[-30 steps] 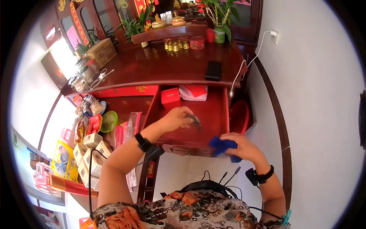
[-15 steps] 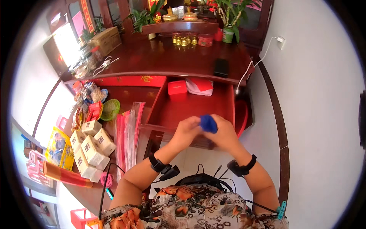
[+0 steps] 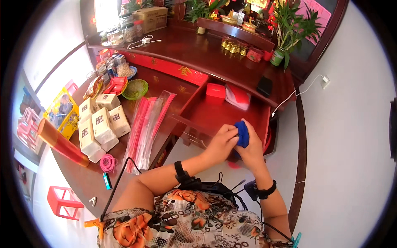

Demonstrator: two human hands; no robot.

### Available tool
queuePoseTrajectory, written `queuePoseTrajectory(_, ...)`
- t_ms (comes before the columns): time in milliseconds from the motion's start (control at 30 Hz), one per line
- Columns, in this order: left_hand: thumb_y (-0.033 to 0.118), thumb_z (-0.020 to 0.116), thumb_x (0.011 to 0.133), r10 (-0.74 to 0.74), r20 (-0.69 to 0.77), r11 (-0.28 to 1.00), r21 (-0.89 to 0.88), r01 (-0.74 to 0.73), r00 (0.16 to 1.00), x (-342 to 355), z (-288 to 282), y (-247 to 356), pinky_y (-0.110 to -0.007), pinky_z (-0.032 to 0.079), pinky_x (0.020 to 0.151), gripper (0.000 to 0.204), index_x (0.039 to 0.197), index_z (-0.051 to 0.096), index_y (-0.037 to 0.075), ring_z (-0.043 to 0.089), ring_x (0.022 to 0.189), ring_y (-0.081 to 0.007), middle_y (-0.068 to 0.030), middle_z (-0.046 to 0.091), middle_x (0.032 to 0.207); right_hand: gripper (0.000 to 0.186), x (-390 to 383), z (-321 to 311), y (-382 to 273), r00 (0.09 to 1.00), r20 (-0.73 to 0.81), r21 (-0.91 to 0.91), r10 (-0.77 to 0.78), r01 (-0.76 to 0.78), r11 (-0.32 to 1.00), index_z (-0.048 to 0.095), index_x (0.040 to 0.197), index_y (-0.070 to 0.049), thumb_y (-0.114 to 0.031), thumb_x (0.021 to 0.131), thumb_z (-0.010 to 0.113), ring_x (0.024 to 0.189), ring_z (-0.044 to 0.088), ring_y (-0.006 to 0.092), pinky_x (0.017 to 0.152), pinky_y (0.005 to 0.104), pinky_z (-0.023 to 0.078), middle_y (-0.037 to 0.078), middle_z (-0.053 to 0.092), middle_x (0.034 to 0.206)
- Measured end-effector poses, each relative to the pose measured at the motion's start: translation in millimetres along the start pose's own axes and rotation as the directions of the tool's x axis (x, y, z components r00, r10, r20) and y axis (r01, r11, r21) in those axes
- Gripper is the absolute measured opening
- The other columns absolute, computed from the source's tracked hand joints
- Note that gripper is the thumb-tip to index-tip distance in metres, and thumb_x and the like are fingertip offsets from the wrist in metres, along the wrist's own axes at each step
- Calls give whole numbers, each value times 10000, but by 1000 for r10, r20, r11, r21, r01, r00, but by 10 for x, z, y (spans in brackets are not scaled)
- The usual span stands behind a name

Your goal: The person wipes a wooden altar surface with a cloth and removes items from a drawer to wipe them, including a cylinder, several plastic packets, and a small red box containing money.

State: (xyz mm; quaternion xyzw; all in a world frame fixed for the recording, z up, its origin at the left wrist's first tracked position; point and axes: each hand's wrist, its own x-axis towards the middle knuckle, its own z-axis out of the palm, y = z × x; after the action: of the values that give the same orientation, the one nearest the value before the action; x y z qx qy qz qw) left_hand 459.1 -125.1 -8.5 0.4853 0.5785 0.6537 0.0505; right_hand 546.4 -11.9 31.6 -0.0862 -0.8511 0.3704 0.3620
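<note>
Between both hands I hold a bunched blue cloth [image 3: 242,134] over the front of a pulled-out red-brown drawer [image 3: 252,117]. My left hand [image 3: 223,142] pinches the cloth's near left side, fingers curled. Wrapped round its right side is my right hand [image 3: 251,149], with the thumb and fingers closed on it. What the folds of the cloth hide I cannot make out. At the drawer's back lie a red box [image 3: 216,91] and a folded white-and-red cloth [image 3: 237,97].
Left of the drawer, the table bears long pink packets in clear plastic [image 3: 144,128], white tissue packs [image 3: 103,128], a green basket [image 3: 135,89] and pink cord [image 3: 108,163]. A dark phone-like object [image 3: 264,86] lies on the upper shelf near a white cable [image 3: 285,101]. A red stool [image 3: 64,202] stands lower left.
The view has turned, so the table and drawer appear tilted. Both hands have shifted a little right with the blue cloth, and more of it shows between the fingers.
</note>
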Motion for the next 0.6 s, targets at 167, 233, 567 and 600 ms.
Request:
queuePoseTrajectory(167, 21, 563, 900, 58, 65, 996, 70, -63, 996, -37, -38, 211, -351, 400, 985, 447, 1332, 453, -12, 491, 1129, -302, -188, 455, 1216, 333, 107, -138, 50, 974, 189, 95, 125, -145, 985, 625, 1067, -9, -23, 749, 724, 807, 598, 119, 755, 264, 490, 51, 646, 877)
queuePoseTrajectory(233, 43, 565, 904, 178, -70, 968, 194, -162, 981, -1, -104, 261, -346, 395, 1004, 503, 1384, 419, 8, 504, 1132, -297, -189, 442, 1248, 210, 190, -146, 4, 972, 163, 233, 167, -202, 951, 651, 961, -24, -101, 794, 751, 740, 556, 72, 697, 240, 476, 3, 628, 809)
queuePoseTrajectory(567, 93, 489, 990, -386, 265, 854, -258, 451, 883, -15, -320, 120, -322, 415, 1015, 407, 1368, 433, -46, 494, 1211, -153, -119, 527, 1331, 323, 226, 127, 13, 920, 154, 549, 362, -384, 743, 672, 921, 1, -318, 950, 627, 729, 591, 95, 663, 258, 479, 32, 645, 779)
queuePoseTrajectory(600, 92, 482, 991, -350, 249, 869, -274, 413, 903, -40, -352, 92, -317, 428, 999, 391, 1357, 446, -42, 521, 1171, -147, -110, 559, 1283, 323, 213, 163, -19, 918, 166, 548, 359, -389, 740, 672, 921, 1, -318, 950, 627, 729, 591, 95, 663, 258, 479, 32, 645, 779)
